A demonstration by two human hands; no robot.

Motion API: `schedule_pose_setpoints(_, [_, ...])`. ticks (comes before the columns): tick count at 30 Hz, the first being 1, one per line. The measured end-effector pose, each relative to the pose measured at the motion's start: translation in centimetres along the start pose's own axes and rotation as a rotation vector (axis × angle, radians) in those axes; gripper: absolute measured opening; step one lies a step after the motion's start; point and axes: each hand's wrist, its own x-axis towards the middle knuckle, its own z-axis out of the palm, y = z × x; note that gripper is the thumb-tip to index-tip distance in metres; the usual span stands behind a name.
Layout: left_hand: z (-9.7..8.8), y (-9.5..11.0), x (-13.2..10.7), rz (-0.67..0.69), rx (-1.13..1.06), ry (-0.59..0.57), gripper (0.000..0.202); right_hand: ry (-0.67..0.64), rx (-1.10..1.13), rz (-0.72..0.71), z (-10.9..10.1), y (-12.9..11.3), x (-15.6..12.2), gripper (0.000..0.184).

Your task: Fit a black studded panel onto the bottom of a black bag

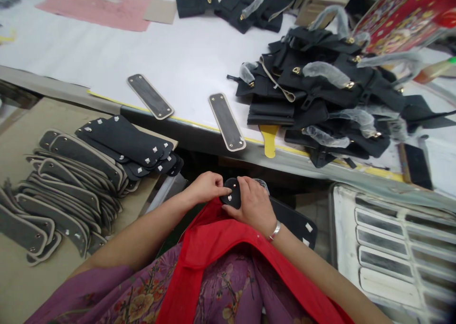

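Near the middle of the frame, just above a red apron (228, 233), a black strip (235, 202) was gripped by the fingers of the right hand (257, 205); the left hand (210, 187) had its fingers curled by the edge and its thumb on the strip's face, though whether it pinched the strip could not be told. One white patch sat on the exposed end beside a stud that looked bare, so this end seemed only half finished. At the left, a stack of black strips (119, 138) bore white patches at the ends and looked done, while the larger pile of grey-faced strips (67, 191), studs in place, was perhaps waiting. Two loose strips (150, 96) lay along the near edge of the white worktop (199, 53). At the upper right, the heaped black bags (309, 100) had wrapped handles; judging by the piles, much probably remained.
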Motion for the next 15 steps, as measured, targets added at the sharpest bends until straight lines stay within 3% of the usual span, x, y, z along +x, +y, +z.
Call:
schedule_pose_setpoints(8, [-1.8, -0.1, 1.6, 0.071, 0.115, -0.233, 0.037, -0.006, -0.008, -0.004, 0.2, 0.0, 0.0, 0.075])
schedule_pose_setpoints(15, [-1.5, 0.1, 0.9, 0.124, 0.233, -0.197, 0.039, -0.092, -0.009, -0.121, -0.6, 1.1, -0.6, 0.085])
